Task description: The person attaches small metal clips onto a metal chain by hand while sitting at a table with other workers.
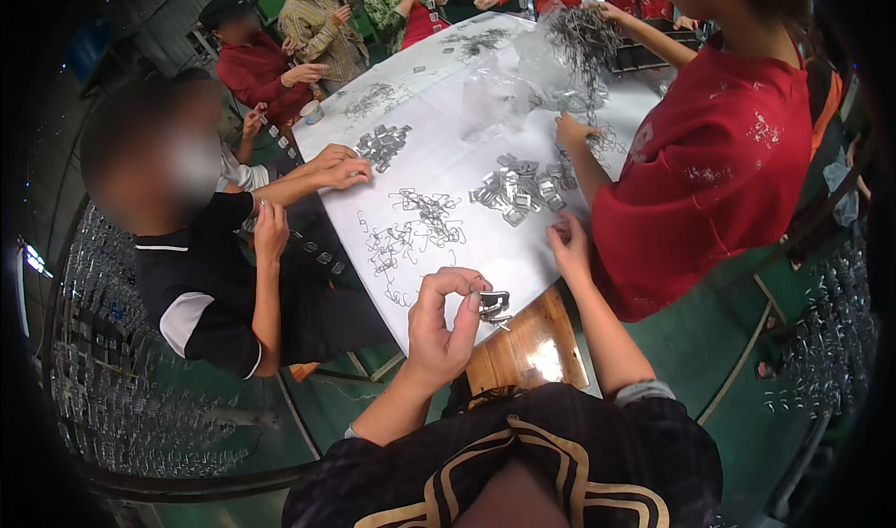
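Raised over the near edge of the table, my left hand (446, 327) pinches a small shiny metal buckle (493, 304) between thumb and fingertips. A thin pin or wire end sticks out below the buckle. My right hand (571, 248) is by the right edge of the table, half curled, with thumb and fingers apart and nothing visible in it. Just beyond it lies a pile of silver buckles (516, 190). Left of that pile, bent thin wire hooks (425, 218) are scattered on the white table cover (373, 295).
A co-worker in red (709, 164) stands close on my right, handling wire pieces. Another in black (210, 276) sits at the left, hands at a second buckle pile (383, 145). Clear plastic bags (495, 98) lie farther back. A wooden stool (532, 346) is below the near edge.
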The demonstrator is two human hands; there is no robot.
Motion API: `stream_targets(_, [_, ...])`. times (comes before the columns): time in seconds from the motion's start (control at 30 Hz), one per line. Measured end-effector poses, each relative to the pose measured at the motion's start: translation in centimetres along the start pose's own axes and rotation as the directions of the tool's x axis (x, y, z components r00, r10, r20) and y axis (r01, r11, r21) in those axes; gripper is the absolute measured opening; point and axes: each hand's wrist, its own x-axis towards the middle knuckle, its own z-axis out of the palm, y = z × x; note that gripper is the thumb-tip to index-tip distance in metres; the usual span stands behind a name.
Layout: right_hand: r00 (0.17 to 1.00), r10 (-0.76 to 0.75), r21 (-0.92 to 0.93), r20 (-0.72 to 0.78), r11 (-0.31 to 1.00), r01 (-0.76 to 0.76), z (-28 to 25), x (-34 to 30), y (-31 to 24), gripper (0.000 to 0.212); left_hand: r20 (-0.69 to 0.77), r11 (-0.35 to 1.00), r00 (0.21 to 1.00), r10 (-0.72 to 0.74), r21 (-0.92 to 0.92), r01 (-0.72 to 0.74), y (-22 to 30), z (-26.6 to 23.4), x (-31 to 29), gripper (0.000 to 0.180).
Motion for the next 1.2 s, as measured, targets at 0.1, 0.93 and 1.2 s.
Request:
stream_targets(0.1, [0.999,-0.031,-0.228,-0.015,0.973,0.026,1.5,1.4,2.2,0.049,0.026,1.000,1.000,0.000,0.007,-0.001,0.5,-0.4,-0.7,0.011])
stream_targets(0.93, [0.957,0.160,0.046,0.242,0.983,-0.176,-0.4,1.2,-6.4,0.020,0.184,0.999,0.983,-0.004,-0.043,0.012,-0.7,1.5,-1.0,0.012])
stream_targets(1.2, [0.907,-0.035,0.472,0.419,0.862,-0.185,-4.6,-3.7,-17.1,0.031,0.122,0.995,0.988,-0.097,-0.023,0.101,-2.7,3.5,-0.9,0.010])
